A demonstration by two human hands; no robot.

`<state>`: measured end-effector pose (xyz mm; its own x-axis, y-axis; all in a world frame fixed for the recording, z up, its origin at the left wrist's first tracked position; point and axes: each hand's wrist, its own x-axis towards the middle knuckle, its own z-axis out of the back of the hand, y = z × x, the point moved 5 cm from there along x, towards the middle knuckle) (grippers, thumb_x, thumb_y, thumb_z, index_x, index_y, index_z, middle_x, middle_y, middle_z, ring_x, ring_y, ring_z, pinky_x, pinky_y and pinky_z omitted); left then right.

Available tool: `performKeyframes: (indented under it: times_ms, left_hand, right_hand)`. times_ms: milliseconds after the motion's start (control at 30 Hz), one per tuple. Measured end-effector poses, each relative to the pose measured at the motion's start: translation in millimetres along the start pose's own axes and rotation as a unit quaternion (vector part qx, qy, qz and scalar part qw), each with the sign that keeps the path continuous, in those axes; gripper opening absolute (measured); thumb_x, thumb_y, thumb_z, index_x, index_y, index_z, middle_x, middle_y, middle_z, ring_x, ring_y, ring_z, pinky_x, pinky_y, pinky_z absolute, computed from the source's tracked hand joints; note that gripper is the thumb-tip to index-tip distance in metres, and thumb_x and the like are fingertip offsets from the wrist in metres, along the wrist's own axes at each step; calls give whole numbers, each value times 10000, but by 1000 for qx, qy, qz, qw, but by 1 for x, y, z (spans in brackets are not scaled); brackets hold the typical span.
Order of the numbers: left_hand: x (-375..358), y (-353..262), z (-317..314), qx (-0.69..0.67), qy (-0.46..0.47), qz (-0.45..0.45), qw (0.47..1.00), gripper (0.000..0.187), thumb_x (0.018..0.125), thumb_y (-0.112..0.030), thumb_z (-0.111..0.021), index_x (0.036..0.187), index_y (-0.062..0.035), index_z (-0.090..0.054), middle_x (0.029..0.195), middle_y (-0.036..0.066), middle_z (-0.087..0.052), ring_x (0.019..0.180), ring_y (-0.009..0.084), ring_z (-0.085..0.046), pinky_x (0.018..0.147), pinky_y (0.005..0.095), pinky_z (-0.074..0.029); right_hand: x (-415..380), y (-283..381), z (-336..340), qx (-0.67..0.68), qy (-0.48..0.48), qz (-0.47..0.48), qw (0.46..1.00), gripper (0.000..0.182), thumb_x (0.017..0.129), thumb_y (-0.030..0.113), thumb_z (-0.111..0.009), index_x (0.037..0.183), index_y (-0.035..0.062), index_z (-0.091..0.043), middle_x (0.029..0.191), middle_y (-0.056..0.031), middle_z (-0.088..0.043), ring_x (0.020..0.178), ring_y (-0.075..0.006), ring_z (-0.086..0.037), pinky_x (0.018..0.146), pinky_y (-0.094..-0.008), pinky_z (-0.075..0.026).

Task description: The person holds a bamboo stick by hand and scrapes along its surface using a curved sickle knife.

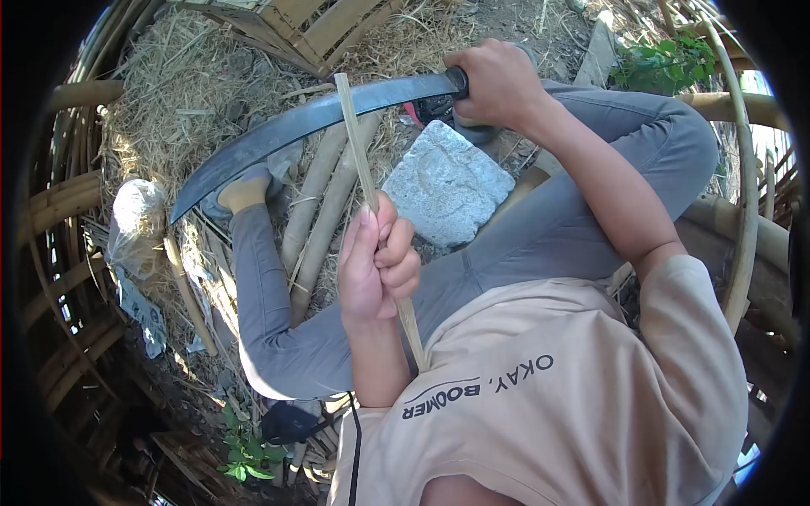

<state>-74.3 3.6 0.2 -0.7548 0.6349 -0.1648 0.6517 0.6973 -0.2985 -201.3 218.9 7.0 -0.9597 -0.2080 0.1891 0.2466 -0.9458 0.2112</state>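
My right hand (498, 84) is wrapped round the dark handle of a long curved machete (312, 118), whose broad blade reaches far to the left, over one foot. In my left hand (380, 257) is a thin bamboo strip (358, 143), closed in the fingers and held nearly upright. Its upper end overlaps the blade in this view, while the lower end comes down to my shirt (557, 396). A rough pale stone block (447, 184) lies on the ground between my legs, to the right of the strip.
Two bamboo poles (327, 202) lie beside the stone. Dry straw (186, 93) covers the ground at the upper left, near a wooden crate (316, 29). A clear plastic bag (137, 223) sits at the left. Bamboo railings (738, 219) curve round both sides; green plants (671, 63) grow upper right.
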Motion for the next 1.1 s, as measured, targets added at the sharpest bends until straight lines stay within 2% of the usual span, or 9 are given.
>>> performKeyframes:
  times_ms: [100, 200, 400, 500, 700, 733, 833, 967, 1100]
  left_hand:
    - [-5, -3, 8, -7, -18, -12, 1000, 237, 1095, -296, -284, 922, -140, -327, 631, -45, -276, 407, -1, -147, 317, 171, -119]
    - [-6, -5, 10, -68, 32, -5, 997, 231, 1094, -284, -281, 926, -133, -328, 647, -36, -301, 419, 2, -174, 327, 167, -140]
    - [2, -8, 23, -184, 66, 12, 981, 254, 1087, -299, -312, 923, -108, -335, 658, -20, -324, 423, 6, -188, 331, 163, -159]
    - [5, -10, 26, -201, 68, 5, 977, 268, 1084, -308, -323, 910, -105, -341, 652, -22, -324, 418, 2, -190, 324, 160, -168]
    - [11, -7, 34, -215, 51, 15, 975, 270, 1084, -309, -325, 902, -113, -349, 610, -39, -301, 406, -9, -187, 312, 158, -174]
    - [11, -5, 34, -220, 52, 21, 974, 268, 1084, -310, -324, 902, -114, -350, 601, -43, -295, 403, -10, -187, 311, 157, -174]
    - [14, -2, 30, -238, 75, 29, 968, 265, 1085, -307, -322, 898, -120, -344, 582, -52, -273, 389, -16, -189, 302, 155, -174]
    - [15, 5, 28, -269, 93, 36, 958, 266, 1088, -310, -299, 900, -123, -331, 571, -61, -246, 375, -20, -178, 288, 153, -161]
    - [16, 14, 13, -260, 116, 52, 957, 269, 1090, -323, -271, 912, -127, -317, 570, -64, -235, 369, -24, -162, 280, 150, -148]
  right_hand:
    - [-3, 0, -11, 21, -17, -25, 999, 330, 668, 232, -692, 955, 75, -734, 810, -196, -691, 802, -374, -691, 746, -457, -571]
    - [4, -20, -3, 7, -27, -65, 998, 378, 670, 224, -675, 1015, 84, -740, 831, -205, -696, 808, -376, -693, 763, -453, -571]
    - [-4, -25, -8, 160, 4, -113, 981, 359, 696, 188, -676, 1023, 57, -745, 781, -217, -690, 778, -389, -688, 746, -448, -559]
    - [-5, -16, -2, 170, -15, -87, 981, 299, 715, 190, -688, 964, 36, -746, 741, -224, -674, 756, -391, -682, 724, -445, -553]
    - [-12, 18, -9, 210, 116, -46, 970, 254, 724, 196, -687, 908, 28, -738, 732, -213, -672, 733, -387, -674, 692, -455, -547]
    - [-16, 26, -9, 228, 83, -22, 970, 230, 704, 171, -676, 881, 36, -734, 702, -201, -662, 713, -381, -669, 681, -462, -544]
    - [-22, 38, -26, 207, 94, 45, 973, 255, 736, 176, -746, 919, -3, -738, 621, -177, -628, 590, -352, -631, 584, -414, -496]
    - [-26, 49, -26, 198, 103, 51, 974, 321, 626, 130, -730, 919, 1, -736, 647, -180, -640, 651, -355, -648, 660, -428, -528]
    - [-30, 44, -28, 170, 61, 41, 983, 347, 587, 110, -712, 919, 11, -727, 681, -179, -639, 704, -373, -643, 699, -443, -527]
